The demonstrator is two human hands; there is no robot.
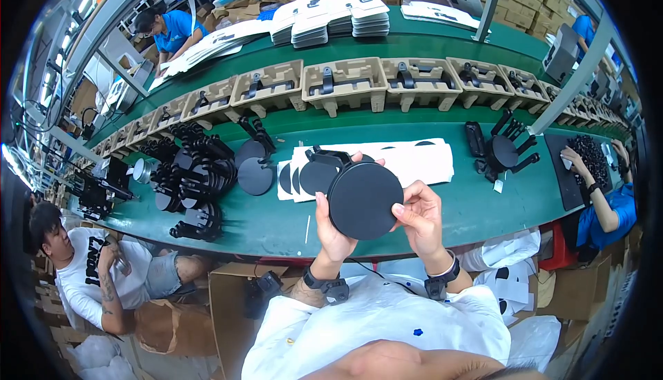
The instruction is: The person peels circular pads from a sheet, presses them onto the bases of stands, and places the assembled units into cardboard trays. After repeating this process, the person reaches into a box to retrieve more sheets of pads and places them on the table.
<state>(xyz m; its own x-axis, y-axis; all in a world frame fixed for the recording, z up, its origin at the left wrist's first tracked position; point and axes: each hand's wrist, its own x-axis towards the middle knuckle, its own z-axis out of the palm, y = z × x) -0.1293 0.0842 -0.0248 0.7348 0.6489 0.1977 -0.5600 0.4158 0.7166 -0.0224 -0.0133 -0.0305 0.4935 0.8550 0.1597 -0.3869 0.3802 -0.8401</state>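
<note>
A long green workbench (428, 221) runs left to right, with moulded pulp trays (345, 83) lined along its far side and a heap of black stands (190, 173) at the left. Above its near edge, the left hand (331, 231) and right hand (420, 218) both grip a round black disc (364, 200), fingers closed on its rim. White sheets (414, 162) lie just beyond it.

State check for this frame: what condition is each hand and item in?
Black disc: held up above the table, flat face toward the camera.
Left hand: gripping the disc's left edge.
Right hand: gripping its right edge.
Cardboard trays: lined up, each loaded with a black part.
White sheets: flat on the table.
</note>
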